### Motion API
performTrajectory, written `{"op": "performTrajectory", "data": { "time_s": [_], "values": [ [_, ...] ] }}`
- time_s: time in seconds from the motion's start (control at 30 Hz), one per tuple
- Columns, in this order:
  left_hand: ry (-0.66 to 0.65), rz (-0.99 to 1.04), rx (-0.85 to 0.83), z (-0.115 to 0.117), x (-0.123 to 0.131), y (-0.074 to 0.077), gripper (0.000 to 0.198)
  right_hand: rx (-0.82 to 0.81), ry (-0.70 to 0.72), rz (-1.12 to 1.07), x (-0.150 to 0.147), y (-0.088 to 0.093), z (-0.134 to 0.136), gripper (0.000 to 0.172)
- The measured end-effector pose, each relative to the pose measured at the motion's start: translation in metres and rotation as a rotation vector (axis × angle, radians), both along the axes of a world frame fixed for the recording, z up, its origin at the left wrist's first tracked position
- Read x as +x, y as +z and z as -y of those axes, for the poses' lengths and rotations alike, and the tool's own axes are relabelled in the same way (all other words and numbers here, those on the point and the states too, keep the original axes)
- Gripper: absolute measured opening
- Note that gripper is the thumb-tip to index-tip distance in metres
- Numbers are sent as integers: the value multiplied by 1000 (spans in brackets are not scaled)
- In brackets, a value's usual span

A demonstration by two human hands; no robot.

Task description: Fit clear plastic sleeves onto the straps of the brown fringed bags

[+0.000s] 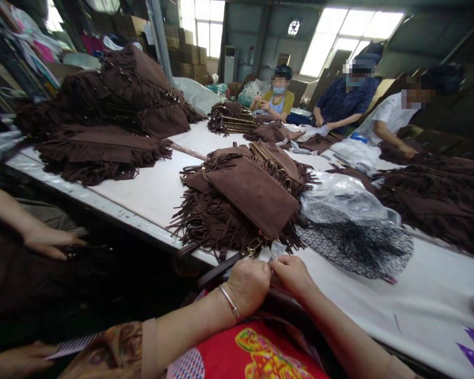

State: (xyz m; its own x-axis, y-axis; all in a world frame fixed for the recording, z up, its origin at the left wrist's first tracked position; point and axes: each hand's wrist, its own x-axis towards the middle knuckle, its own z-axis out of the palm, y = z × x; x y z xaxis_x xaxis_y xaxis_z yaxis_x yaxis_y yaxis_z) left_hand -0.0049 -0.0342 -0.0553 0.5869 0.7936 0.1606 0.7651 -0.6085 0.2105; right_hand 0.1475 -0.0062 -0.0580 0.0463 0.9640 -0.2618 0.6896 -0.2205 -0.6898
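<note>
My left hand (249,284), with a silver bangle at the wrist, is closed in a fist at the table's near edge. My right hand (294,275) meets it, fingers pinched together. A crumpled bit of clear plastic (277,249) pokes up where they meet, apparently in the right fingers; what the left fist holds is hidden. Just behind the left fist lie a gold clasp (255,245) and a dark strap (221,269). Beyond them, a flat brown zip pouch (255,196) rests on a heap of brown fringed bags (209,223).
Large piles of fringed bags (110,150) cover the table's left and right (430,202). A speckled black-and-white cloth (359,245) and clear plastic bags (339,195) lie right of the heap. Several people work around the table; a neighbour's hand (49,239) is at left.
</note>
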Motion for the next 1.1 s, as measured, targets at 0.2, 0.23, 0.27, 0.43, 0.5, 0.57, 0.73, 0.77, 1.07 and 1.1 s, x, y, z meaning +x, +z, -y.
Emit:
{"op": "performTrajectory", "data": {
  "time_s": [0.2,0.23,0.27,0.43,0.5,0.57,0.73,0.77,1.07,1.1],
  "values": [
    [63,20,-23,-3,-4,1,16,-134,-18,-253,6,12,17,30],
    [73,30,-36,-3,-4,2,17,-173,-41,-337,7,15,21,28],
    [80,40,-48,-4,-3,3,18,-201,-70,-409,8,17,25,27],
    [120,61,-94,-4,3,4,30,-187,-211,-546,6,23,36,26],
    [140,70,-113,-4,5,4,33,-180,-254,-599,5,22,38,27],
    [160,92,-140,-3,5,4,34,-198,-290,-666,5,20,39,27],
    [235,213,-240,-4,5,2,36,-287,-284,-919,5,11,40,27],
    [249,262,-269,-4,5,2,36,-275,-282,-930,5,10,39,26],
    [297,1166,-1053,2,11,-1,35,84,-52,-448,10,15,25,21],
    [310,1254,-1141,4,11,-1,35,105,-33,-432,10,16,24,21]
  ]
}}
